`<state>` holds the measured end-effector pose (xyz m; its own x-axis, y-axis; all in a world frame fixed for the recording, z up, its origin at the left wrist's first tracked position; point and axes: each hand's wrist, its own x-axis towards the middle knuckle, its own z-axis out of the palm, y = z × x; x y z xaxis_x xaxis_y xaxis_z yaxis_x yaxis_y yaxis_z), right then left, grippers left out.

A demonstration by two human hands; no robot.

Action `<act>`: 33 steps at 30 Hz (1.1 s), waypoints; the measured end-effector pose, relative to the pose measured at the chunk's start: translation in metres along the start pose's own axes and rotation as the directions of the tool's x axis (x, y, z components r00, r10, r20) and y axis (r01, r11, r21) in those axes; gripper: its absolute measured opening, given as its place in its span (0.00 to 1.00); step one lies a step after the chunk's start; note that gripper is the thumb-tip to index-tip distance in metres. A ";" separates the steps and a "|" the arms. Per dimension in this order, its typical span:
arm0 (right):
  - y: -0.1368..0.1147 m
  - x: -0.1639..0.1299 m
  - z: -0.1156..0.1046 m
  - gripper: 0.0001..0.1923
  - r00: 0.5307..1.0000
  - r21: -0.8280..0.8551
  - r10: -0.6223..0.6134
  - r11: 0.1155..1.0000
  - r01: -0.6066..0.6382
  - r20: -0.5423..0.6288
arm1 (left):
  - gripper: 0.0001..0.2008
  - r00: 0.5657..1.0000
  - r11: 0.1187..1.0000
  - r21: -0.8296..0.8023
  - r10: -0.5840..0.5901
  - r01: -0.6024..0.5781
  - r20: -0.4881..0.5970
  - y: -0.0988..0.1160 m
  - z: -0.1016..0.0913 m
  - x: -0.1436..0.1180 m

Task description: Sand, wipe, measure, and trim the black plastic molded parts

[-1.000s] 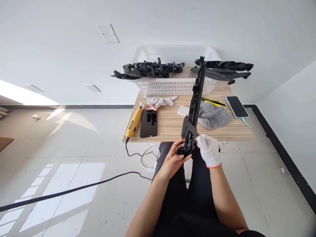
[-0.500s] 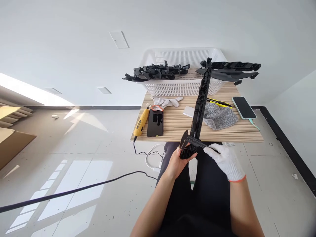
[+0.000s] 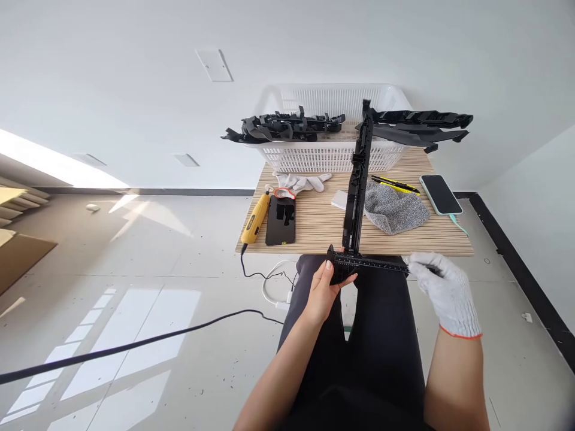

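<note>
My bare left hand [image 3: 324, 288] is closed around the near end of a long black plastic trim part [image 3: 358, 185], which points away over the table. Across that end lies a black caliper [image 3: 377, 264] with a printed scale, its jaw end by my left thumb. My right hand [image 3: 442, 287], in a white knit glove with an orange cuff, pinches the caliper's far right end. The trim part's underside by my left palm is hidden.
A white basket [image 3: 323, 158] with several black parts [image 3: 287, 127] stands on the striped table [image 3: 314, 230]. Around the trim part lie a yellow rotary tool [image 3: 256, 220], a black phone [image 3: 281, 221], a glove [image 3: 305, 181], a grey cloth [image 3: 395, 209], a yellow cutter [image 3: 399, 185] and a charging phone [image 3: 441, 194].
My right hand has moved right with the caliper's end. The caliper has turned from slanted to nearly level, and more of its scale shows. The trim part's far end has shifted left.
</note>
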<state>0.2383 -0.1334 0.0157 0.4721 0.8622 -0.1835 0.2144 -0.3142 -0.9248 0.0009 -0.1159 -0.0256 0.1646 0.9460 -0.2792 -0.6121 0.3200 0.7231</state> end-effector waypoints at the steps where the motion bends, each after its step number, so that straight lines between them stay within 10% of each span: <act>1: -0.001 0.000 0.001 0.16 0.999 0.088 0.022 0.996 -0.018 -0.043 | 0.22 1.000 1.000 -0.004 0.008 -0.008 -0.008 0.000 0.000 0.000; 13: -0.016 -0.004 0.010 0.15 0.975 0.483 0.146 0.874 -0.048 -0.168 | 0.22 0.998 0.998 0.023 0.052 -0.052 0.030 -0.005 0.000 0.000; 27: 0.004 0.003 0.016 0.31 0.919 0.630 0.166 0.683 -0.369 0.357 | 0.24 0.997 0.999 0.006 0.053 -0.053 -0.049 -0.003 0.002 0.000; 33: 0.009 -0.007 0.036 0.24 0.949 0.594 0.008 0.778 -0.204 0.316 | 0.23 0.997 0.998 0.003 0.056 -0.056 -0.043 -0.005 0.001 0.000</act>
<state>0.2058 -0.1276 -0.0033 0.1796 0.9411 -0.2863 -0.4374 -0.1843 -0.8802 0.0047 -0.1174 -0.0282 0.0965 0.9593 -0.2653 -0.6183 0.2667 0.7393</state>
